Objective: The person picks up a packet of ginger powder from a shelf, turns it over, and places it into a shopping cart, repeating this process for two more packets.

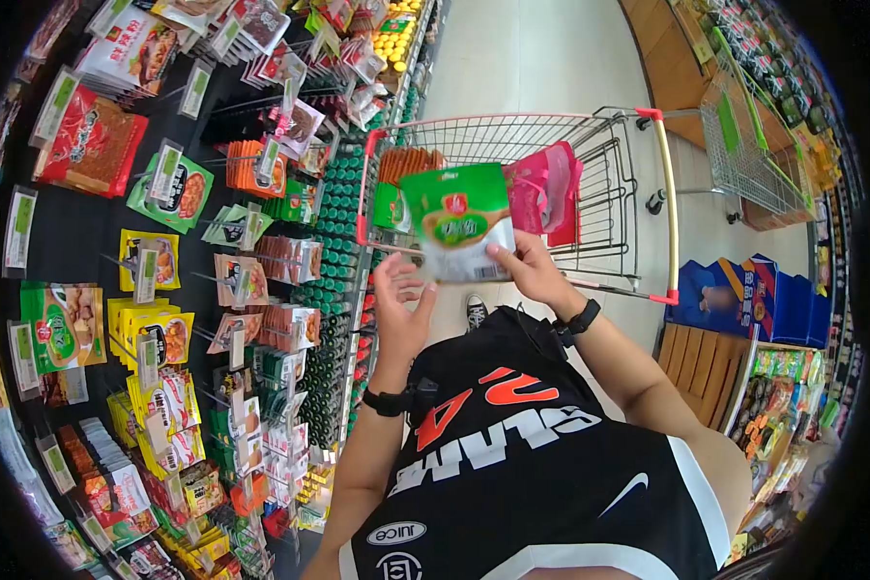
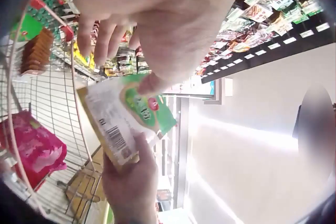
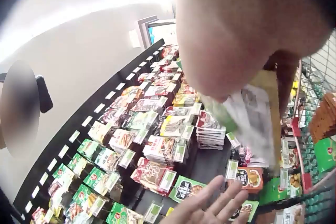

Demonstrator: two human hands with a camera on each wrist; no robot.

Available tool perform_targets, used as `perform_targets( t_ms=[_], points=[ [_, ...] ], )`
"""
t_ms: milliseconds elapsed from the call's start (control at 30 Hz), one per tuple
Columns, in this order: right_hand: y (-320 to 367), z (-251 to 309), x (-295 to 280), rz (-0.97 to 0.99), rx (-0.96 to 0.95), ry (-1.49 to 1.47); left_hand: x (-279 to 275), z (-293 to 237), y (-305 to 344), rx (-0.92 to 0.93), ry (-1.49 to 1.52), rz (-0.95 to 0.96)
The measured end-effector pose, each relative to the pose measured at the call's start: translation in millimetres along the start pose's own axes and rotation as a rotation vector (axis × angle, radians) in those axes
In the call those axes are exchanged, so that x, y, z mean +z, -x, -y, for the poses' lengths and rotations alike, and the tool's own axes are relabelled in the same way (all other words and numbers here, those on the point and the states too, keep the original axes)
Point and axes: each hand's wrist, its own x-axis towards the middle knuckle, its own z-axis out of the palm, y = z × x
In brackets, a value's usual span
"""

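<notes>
My right hand [image 1: 536, 275] pinches a green and white seasoning packet [image 1: 459, 217] at its lower right corner, thumb on the printed face. The packet hangs over the near side of the shopping cart, with a red logo and a barcode on it. Fingers spread, my left hand [image 1: 401, 304] is beside the packet's lower left corner and grips nothing. In the left wrist view the packet [image 2: 128, 116] tilts between both hands, the left thumb overlapping its green part. The right wrist view shows the open left palm [image 3: 212, 205] below the blurred packet [image 3: 257, 119].
The cart [image 1: 590, 193] holds a pink package [image 1: 546, 188], a stack of brown packets [image 1: 411, 164] and a green packet [image 1: 389, 206]. Shelves of hanging packets [image 1: 155, 266] line the left. At right are another cart [image 1: 759, 155], blue boxes [image 1: 744, 300] and a wooden crate [image 1: 696, 372].
</notes>
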Motion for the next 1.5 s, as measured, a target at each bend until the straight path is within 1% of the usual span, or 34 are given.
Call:
perform_targets(
  t_ms=[33, 67, 100, 133, 200, 233, 333, 367, 467, 500, 600, 633, 733, 767, 833, 867, 900, 933, 967, 1000, 1033, 1067, 1100, 1133, 1167, 1200, 1233, 1267, 1300, 1333, 1400, 1467, 1500],
  points=[
    [-2, 0, -2, -0.067, -0.021, 0.098, 0, -2, -1, 0.04, -0.007, 0.028],
    [-4, 2, -1, -0.043, -0.119, 0.22, 2, -5, 0, 0.079, -0.015, 0.056],
    [-5, 10, 3, -0.019, -0.217, 0.341, 6, -16, 2, 0.074, 0.076, 0.119],
    [-7, 17, 9, 0.009, -0.319, 0.463, 10, -14, 2, 0.078, 0.131, 0.172],
    [-8, 26, 31, 0.236, -0.449, 0.38, 16, -8, -2, 0.094, 0.236, 0.268],
    [-8, 28, 39, 0.351, -0.514, 0.333, 14, -10, -5, 0.272, -0.079, 0.168],
    [-18, 16, 47, 0.459, -0.571, 0.339, 7, -17, -9, 0.019, 0.001, 0.039],
    [-22, 14, 46, 0.395, -0.641, 0.359, 7, -20, -9, 0.017, 0.051, -0.045],
    [-26, 21, 30, 0.491, -0.301, 0.261, -4, 12, -7, 0.005, 0.327, -0.235],
    [-31, 14, 32, 0.331, -0.415, 0.274, -2, -4, -2, 0.015, 0.389, -0.24],
    [-29, 13, 21, 0.172, -0.071, 0.29, -5, -10, 5, 0.007, 0.336, -0.217],
    [-30, 3, 21, 0.114, -0.136, 0.285, -8, -7, 4, -0.016, 0.338, -0.212],
    [-35, -3, 19, 0.279, -0.101, 0.335, -3, -22, 2, -0.014, 0.365, -0.212],
    [-39, -16, 18, 0.393, -0.093, 0.287, -4, -21, 0, -0.007, 0.341, -0.2],
    [-37, -21, 26, 0.375, -0.112, 0.144, -4, -18, -5, 0.008, 0.294, -0.178],
    [-37, -21, 29, 0.366, -0.122, 0.074, -4, -15, -4, 0.019, 0.343, -0.154],
    [-37, -14, 28, 0.399, -0.01, 0.031, -6, -12, -1, 0.029, 0.393, -0.13],
    [-38, -12, 27, 0.372, 0.014, -0.043, -6, -8, 0, 0.039, 0.443, -0.104],
    [-38, -11, 27, 0.342, 0.038, -0.117, -7, -6, -1, 0.097, 0.603, -0.043],
    [-38, -11, 28, 0.313, 0.065, -0.191, -7, -13, -2, 0.122, 0.562, 0.044],
    [-37, -10, 31, 0.253, 0.029, -0.264, -8, -27, -2, 0.143, 0.521, 0.13],
    [-36, -8, 31, 0.244, 0.072, -0.33, -11, -34, -2, 0.162, 0.481, 0.215],
    [-37, -6, 31, 0.236, 0.114, -0.396, -18, -27, -3, 0.039, 0.374, 0.284],
    [-38, -5, 31, 0.228, 0.154, -0.462, -24, -15, -5, 0.111, 0.177, 0.259],
    [-39, -16, 25, 0.263, 0.237, -0.517, -30, -2, -11, 0.183, -0.022, 0.235],
    [-41, -24, 19, 0.329, 0.297, -0.411, -33, 5, -16, 0.253, -0.22, 0.211],
    [-44, -32, 13, 0.395, 0.357, -0.309, -27, -20, -22, 0.184, -0.146, 0.053],
    [-45, -40, 10, 0.457, 0.415, -0.217, -26, -26, -27, 0.268, -0.244, -0.064],
    [-45, -49, 10, 0.466, 0.447, -0.105, -29, -29, -34, 0.354, -0.347, -0.165],
    [-45, -43, 12, 0.496, 0.443, 0.026, -33, -32, -41, 0.45, -0.447, -0.252],
    [-48, -30, 14, 0.51, 0.639, -0.069, -44, -24, -55, 0.35, -0.443, -0.005],
    [-50, -36, 13, 0.483, 0.575, -0.197, -64, 3, -63, 0.108, -0.365, 0.435],
    [-52, -41, 10, 0.473, 0.544, -0.255, -54, -7, -67, 0.096, -0.328, 0.328]
  ],
)
